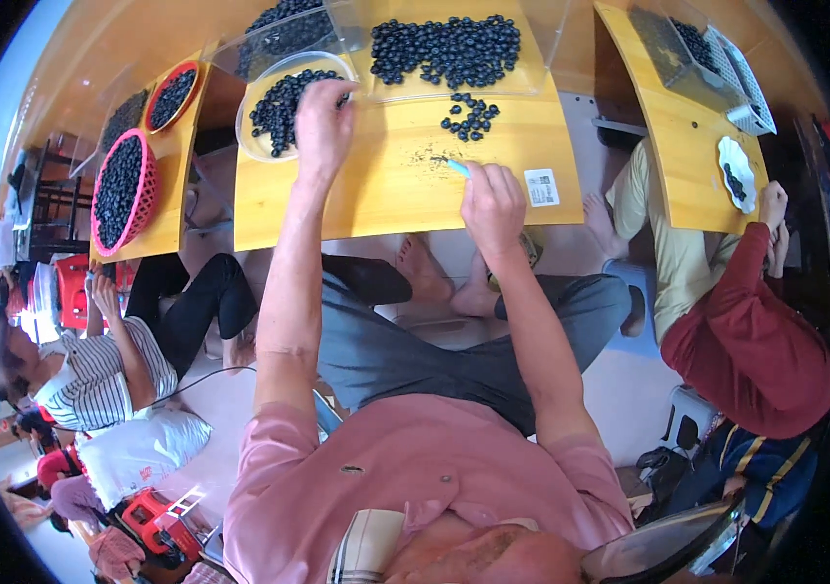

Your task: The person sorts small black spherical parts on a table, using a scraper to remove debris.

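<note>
My left hand [324, 122] hangs over the right side of a clear round tub [252, 86] partly filled with dark round beads [284, 107]. Its fingers are pinched together, and a dark bead seems to show at their tips, partly hidden. On the right, my right hand [493, 202] grips a thin tool with a light blue handle [458, 167], its tip pointing up and left. Small dark scraps [427, 158] lie scattered by that tip. Beyond them sits a loose cluster of dark beads [470, 119], with a larger spread of beads [444, 51] in a clear shallow tray behind.
A white printed label [541, 188] lies on the yellow table [376, 209] right of my right hand. Another clear container [284, 39] of beads stands at the back left. Side tables hold a pink basket [149, 180] and a white dish [729, 156]; people sit at both.
</note>
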`<state>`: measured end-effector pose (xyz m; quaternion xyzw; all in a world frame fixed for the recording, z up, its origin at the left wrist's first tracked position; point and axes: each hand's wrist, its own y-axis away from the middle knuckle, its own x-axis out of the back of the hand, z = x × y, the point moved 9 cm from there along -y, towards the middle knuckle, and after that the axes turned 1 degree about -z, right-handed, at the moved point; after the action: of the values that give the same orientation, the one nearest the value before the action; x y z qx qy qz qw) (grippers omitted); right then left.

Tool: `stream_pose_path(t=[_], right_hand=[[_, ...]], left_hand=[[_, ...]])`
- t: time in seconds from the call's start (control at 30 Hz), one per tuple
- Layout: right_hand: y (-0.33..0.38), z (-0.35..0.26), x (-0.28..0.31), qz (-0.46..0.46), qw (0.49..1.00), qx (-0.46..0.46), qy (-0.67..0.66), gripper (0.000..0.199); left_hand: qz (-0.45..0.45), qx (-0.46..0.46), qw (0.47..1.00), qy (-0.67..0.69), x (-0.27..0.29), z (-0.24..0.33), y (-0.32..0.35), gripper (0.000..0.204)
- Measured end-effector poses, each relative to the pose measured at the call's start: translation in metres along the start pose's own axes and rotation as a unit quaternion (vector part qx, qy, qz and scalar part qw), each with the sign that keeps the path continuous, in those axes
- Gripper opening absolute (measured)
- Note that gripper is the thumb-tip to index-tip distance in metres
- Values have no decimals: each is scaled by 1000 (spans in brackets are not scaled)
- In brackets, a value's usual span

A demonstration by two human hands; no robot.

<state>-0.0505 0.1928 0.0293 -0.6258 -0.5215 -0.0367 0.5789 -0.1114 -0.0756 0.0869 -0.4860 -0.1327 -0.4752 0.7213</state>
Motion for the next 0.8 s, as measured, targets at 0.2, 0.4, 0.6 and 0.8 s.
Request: stream_pose_path(t=[0.2,0.4,0.6,0.8], right_hand=[[1,2,2,10,1000,-7,-5,18],[2,3,1,11,1000,-11,-13,18],[2,5,4,6,1000,-18,-21,20],[-2,1,4,14,1000,-6,-16,15]], left_hand=[[-148,-48,987,47,-97,59,18,31],[-229,-96,968,-17,-117,64,21,27],[-240,-33,970,-32,-110,52,20,21],[-232,-72,970,5,-119,48,20,25]])
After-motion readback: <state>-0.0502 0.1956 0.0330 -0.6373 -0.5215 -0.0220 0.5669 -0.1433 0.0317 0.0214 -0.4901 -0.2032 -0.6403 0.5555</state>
